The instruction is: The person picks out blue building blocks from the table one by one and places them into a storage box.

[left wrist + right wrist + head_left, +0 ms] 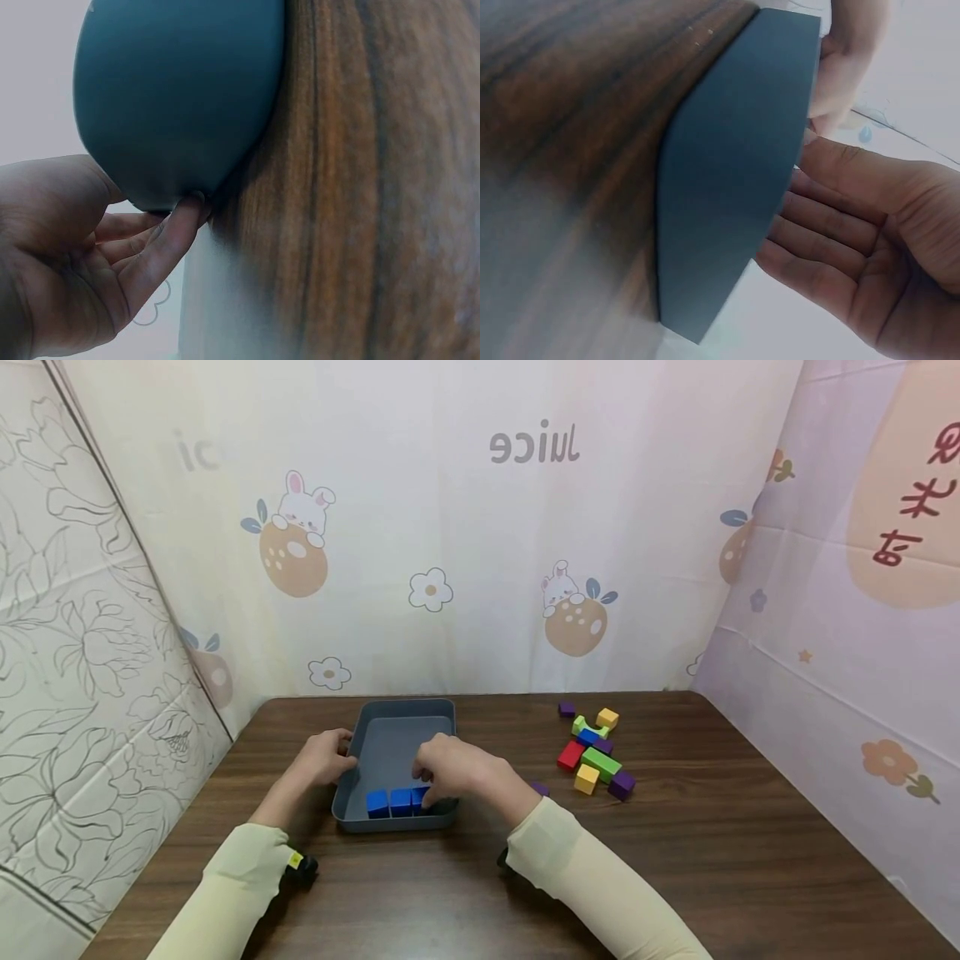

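A grey rectangular tray (397,709) lies on the table, with three blue blocks (401,802) in a row along its near end. At the tray's left side, my left hand (327,758) holds the wall; its fingers touch the outside low down in the left wrist view, while the thumb tip is hidden. My right hand (457,766) reaches over the right wall, thumb and fingers at the rightmost blue block (420,796), which they partly cover. In the right wrist view, the tray wall (731,157) hides the fingertips and that block.
To the right on the wooden table (712,827) lie scattered blocks: a red block (571,755), a green block (602,765), a green arch (590,727), a blue block (588,737), and several yellow and purple ones. A purple block (539,788) shows behind my right wrist. Printed curtains surround the table.
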The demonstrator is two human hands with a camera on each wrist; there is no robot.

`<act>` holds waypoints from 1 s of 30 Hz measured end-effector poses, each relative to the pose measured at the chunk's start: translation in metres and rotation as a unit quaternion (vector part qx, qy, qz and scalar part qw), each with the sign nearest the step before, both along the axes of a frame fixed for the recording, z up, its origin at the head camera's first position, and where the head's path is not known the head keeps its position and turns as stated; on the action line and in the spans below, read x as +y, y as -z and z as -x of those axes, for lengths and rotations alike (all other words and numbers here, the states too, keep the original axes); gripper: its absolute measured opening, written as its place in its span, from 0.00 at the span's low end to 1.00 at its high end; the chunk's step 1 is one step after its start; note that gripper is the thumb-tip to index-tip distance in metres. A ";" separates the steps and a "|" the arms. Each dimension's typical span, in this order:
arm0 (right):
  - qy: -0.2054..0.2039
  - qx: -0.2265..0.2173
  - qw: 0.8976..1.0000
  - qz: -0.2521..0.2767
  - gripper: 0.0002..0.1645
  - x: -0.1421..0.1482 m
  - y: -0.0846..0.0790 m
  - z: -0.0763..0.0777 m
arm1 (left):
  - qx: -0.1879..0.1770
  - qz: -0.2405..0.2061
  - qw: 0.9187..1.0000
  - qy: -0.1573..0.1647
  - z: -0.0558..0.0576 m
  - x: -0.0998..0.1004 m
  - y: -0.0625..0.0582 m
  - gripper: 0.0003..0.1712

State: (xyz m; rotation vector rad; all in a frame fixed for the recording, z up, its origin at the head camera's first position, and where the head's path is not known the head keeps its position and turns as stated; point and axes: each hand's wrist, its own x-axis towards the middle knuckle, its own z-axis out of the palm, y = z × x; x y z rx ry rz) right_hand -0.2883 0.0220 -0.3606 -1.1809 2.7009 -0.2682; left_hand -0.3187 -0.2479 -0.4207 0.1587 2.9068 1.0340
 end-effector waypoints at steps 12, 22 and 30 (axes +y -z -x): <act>0.010 -0.015 0.998 0.065 0.24 0.038 -0.026 0.012 | -0.001 -0.003 1.000 0.000 0.002 0.000 0.001 0.31; 0.057 -0.020 0.995 0.082 0.22 0.076 -0.035 0.021 | 0.011 0.004 1.000 0.005 0.002 -0.001 0.001 0.31; 0.079 -0.010 0.993 0.082 0.22 0.099 -0.033 0.024 | 0.011 0.006 1.000 0.007 0.001 0.000 0.001 0.31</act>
